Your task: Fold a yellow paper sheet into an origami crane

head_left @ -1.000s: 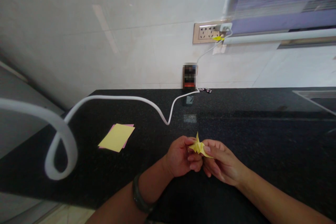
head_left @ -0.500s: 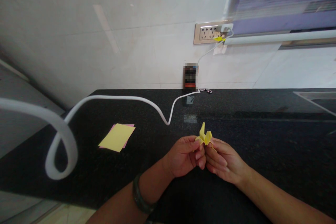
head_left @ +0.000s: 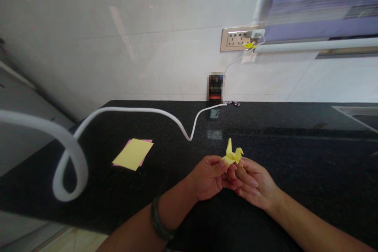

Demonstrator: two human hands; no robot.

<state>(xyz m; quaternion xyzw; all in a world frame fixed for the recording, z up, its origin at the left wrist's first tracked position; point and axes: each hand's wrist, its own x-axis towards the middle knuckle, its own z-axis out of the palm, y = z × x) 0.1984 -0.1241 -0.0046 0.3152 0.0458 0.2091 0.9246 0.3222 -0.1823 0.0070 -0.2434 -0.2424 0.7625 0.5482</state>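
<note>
A small yellow origami crane point(head_left: 232, 156) is held above the dark countertop, with its pointed tail up and its bent head on the right. My left hand point(head_left: 211, 177) pinches the near-left wing between thumb and fingers. On the other side, my right hand point(head_left: 255, 181) is closed around the crane's right part, its fingers meeting those of my left hand under the paper. The right wing is mostly hidden by the fingers. A dark bangle circles my left wrist.
Yellow paper point(head_left: 134, 154) lies over pink paper on the black countertop point(head_left: 165, 201). A white cable point(head_left: 147, 109) loops across the left side. At the wall stands a phone point(head_left: 216, 88), under a socket panel point(head_left: 236, 39). A sink edge point(head_left: 354, 116) shows at right.
The crane has turned slightly between my fingers, so its bent head and left wing show more clearly. The view has shifted a little.
</note>
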